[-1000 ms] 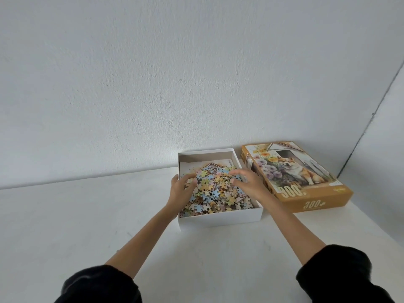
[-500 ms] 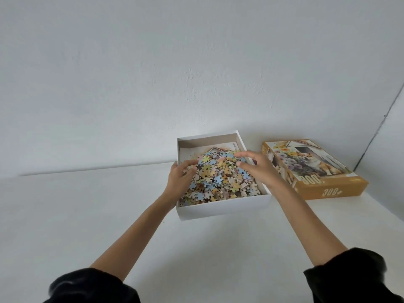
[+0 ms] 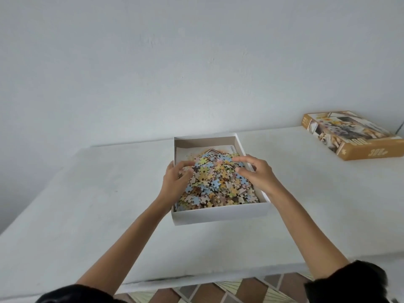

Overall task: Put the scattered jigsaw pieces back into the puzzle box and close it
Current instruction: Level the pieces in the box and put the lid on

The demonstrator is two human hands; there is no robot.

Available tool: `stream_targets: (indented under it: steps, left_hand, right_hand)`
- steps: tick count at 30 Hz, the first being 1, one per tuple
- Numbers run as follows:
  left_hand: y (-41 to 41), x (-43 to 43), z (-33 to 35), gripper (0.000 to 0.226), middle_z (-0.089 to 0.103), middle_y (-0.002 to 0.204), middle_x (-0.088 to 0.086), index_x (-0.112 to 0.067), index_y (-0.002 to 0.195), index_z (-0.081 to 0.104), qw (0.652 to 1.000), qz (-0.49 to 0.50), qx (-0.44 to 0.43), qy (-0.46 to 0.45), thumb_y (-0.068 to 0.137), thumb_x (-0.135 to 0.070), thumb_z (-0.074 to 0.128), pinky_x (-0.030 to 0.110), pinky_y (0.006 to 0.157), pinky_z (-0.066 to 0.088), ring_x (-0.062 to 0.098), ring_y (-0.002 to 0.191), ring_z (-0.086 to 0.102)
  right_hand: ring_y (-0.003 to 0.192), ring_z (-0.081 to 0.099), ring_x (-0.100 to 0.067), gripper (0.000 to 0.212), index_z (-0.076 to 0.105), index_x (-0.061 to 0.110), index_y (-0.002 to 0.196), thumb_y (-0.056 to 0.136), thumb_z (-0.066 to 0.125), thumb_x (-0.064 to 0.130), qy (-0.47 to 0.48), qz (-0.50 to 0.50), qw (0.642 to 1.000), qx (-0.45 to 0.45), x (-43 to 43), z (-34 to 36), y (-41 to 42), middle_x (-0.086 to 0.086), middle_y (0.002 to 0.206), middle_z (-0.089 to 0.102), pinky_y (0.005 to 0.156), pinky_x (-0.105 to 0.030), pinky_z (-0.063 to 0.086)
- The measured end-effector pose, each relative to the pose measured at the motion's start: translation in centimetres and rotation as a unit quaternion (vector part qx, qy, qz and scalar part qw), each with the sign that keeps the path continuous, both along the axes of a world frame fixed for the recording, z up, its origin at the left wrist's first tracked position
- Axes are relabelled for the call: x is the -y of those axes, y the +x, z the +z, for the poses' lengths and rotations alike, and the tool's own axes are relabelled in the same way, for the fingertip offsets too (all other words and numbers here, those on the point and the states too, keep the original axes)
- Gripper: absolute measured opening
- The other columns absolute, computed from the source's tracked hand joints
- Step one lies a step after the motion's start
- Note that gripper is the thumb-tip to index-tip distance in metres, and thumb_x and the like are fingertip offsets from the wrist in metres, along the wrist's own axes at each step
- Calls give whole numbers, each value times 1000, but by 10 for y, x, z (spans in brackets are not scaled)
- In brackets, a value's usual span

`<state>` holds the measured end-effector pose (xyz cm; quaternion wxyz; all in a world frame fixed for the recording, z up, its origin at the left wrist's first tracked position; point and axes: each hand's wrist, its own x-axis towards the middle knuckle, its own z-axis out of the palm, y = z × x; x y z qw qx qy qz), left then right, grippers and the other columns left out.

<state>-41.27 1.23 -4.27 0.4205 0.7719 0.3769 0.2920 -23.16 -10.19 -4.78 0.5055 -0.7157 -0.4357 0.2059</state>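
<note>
Pieces (image 3: 216,182) of the jigsaw sit heaped in the open white box base (image 3: 220,213), which stands on the white desk (image 3: 87,204) straight ahead on my feed. The mound covers most of a printed sheet (image 3: 184,153) lying on the box floor. The left hand (image 3: 175,182) rests against the heap's left flank with its fingers curled inward; I cannot tell whether they hold any pieces. The right hand (image 3: 259,174) lies on the heap's right side, fingers spread and gently bent, pinching nothing. The orange lid (image 3: 354,138) lies picture side up, well apart from the base, near the desk's far right edge.
</note>
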Motion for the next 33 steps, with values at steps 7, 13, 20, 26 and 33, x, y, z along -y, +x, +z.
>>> stream_targets:
  steps: [7, 13, 20, 26, 33]
  left_hand:
    - [-50, 2, -31, 26, 42, 119, 3, -23, 118, 58, 999, -19, -15, -25, 95, -22, 45, 30, 89, 44, 17, 107, 47]
    - [-59, 0, -50, 24, 39, 132, 7, -26, 116, 55, 999, -16, -41, -27, 94, -21, 47, 44, 104, 40, 27, 128, 40]
    - [-47, 6, -43, 20, 53, 113, 5, -17, 106, 62, 933, -132, -116, 314, 90, -23, 50, 37, 89, 47, 19, 104, 49]
    - [-27, -14, -58, 48, 40, 135, 12, -24, 140, 26, 904, -184, -297, 246, 96, -41, 33, 41, 104, 36, 28, 128, 37]
    - [1, -52, -64, 47, 19, 147, 24, -6, 141, 21, 868, -101, -389, 291, 97, -18, 32, 44, 110, 30, 39, 135, 23]
  right_hand:
    - [135, 33, -16, 29, 61, 26, 110, 84, 61, 14, -46, -12, 999, 1, 4, -30, -49, -1, 138, 49, 107, -30, 23]
    - [137, 30, -19, 28, 62, 24, 108, 84, 61, 11, -57, -26, 998, 15, 3, -39, -61, -4, 138, 48, 111, -37, 22]
    - [118, 37, -16, 26, 62, 20, 105, 79, 67, 22, -68, 45, 952, 295, -8, -36, -77, -1, 117, 49, 98, -27, 34]
    - [130, 31, -26, 51, 36, 24, 135, 87, 53, 19, -181, 101, 929, 308, -40, -42, -61, -4, 142, 32, 103, -36, 31]
    - [142, -6, -34, 81, 8, 31, 146, 82, 52, 56, -296, 121, 908, 272, -78, -47, -44, -6, 156, -2, 114, -50, 7]
